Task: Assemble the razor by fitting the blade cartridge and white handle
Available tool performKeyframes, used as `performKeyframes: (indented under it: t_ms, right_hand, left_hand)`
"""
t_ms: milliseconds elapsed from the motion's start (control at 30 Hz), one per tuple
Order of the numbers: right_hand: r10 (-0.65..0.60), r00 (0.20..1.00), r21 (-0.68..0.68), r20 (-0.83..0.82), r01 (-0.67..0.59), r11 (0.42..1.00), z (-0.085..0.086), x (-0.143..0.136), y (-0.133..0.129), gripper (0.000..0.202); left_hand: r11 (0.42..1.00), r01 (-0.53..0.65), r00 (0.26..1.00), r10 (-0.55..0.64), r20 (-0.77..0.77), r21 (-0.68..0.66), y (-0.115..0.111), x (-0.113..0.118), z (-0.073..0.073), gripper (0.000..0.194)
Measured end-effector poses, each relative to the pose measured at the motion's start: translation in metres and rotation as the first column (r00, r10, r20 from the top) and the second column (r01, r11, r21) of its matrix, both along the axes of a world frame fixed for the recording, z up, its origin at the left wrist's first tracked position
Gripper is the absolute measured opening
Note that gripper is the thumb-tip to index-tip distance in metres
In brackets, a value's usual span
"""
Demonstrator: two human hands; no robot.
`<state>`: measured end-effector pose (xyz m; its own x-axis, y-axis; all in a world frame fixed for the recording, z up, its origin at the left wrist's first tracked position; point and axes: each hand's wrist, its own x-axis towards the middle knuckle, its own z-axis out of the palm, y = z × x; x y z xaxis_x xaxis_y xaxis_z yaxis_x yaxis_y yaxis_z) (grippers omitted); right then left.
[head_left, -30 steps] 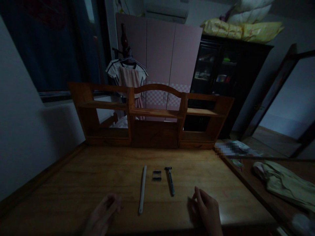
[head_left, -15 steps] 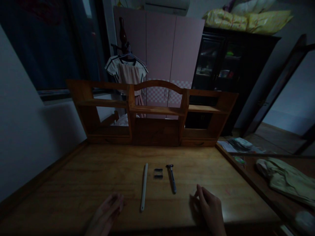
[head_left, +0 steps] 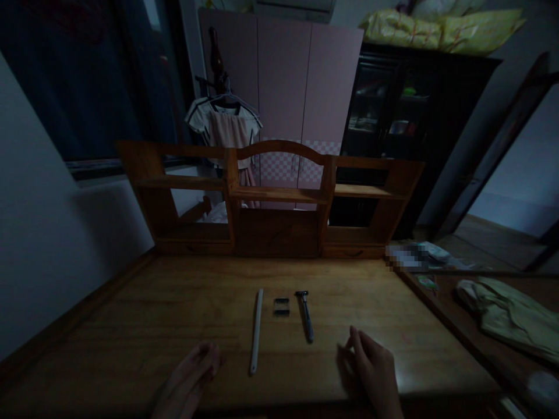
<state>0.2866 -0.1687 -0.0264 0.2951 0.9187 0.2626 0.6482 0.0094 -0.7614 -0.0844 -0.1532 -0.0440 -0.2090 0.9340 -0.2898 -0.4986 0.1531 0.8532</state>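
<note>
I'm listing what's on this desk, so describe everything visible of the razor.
The razor is T-shaped: a short dark head across a slim, dark greyish handle with a shinier neck, perhaps plastic and metal. It lies on the wooden desk, head toward the shelf unit, handle end nearer the person and angled slightly right. It sits between the small case and the right hand, touching neither. Dim light hides finer detail.

Single head-worn cam, so you're basically looking from above the near edge of the desk (head_left: 196,308), aimed forward and kinda down. Pretty wide framing: left hand (head_left: 190,375) and right hand (head_left: 373,364) sit at the bottom, close to the lens, the wooden hutch (head_left: 279,230) is mid-frame facing it, and the pink wardrobe (head_left: 282,75) is way farther back up top. A wall (head_left: 74,250) fills the left side.
</note>
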Motion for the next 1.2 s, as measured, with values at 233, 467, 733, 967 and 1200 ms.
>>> performKeyframes:
  t_ms: [233, 467, 733, 967, 1200]
  right_hand:
    - [-0.005, 1.000, -0.015, 0.001, 0.005, 1.000, -0.001, 0.002, 0.000, 0.047]
    - [-0.006, 1.000, -0.008, 0.003, 0.006, 1.000, 0.001, 0.000, -0.001, 0.049]
    - [0.000, 1.000, -0.006, 0.001, 0.000, 1.000, 0.002, 0.000, 0.000, 0.047]
    - [-0.012, 1.000, 0.024, 0.018, 0.012, 1.000, 0.007, -0.002, -0.001, 0.051]
    - [-0.010, 1.000, 0.002, 0.015, 0.010, 1.000, 0.007, -0.003, -0.002, 0.051]
  left_hand:
    - [0.997, -0.027, 0.999, 0.030, -0.034, 0.074, -0.004, 0.007, 0.004, 0.040]
    - [0.996, 0.062, 0.996, -0.058, -0.062, 0.070, 0.004, -0.002, -0.007, 0.038]
    - [0.996, 0.062, 0.997, -0.059, -0.052, 0.063, -0.001, -0.002, -0.005, 0.036]
    - [0.992, 0.081, 0.994, -0.074, -0.079, 0.097, -0.004, 0.001, 0.000, 0.031]
    - [0.994, 0.060, 0.995, -0.051, -0.087, 0.096, -0.008, 0.005, 0.007, 0.033]
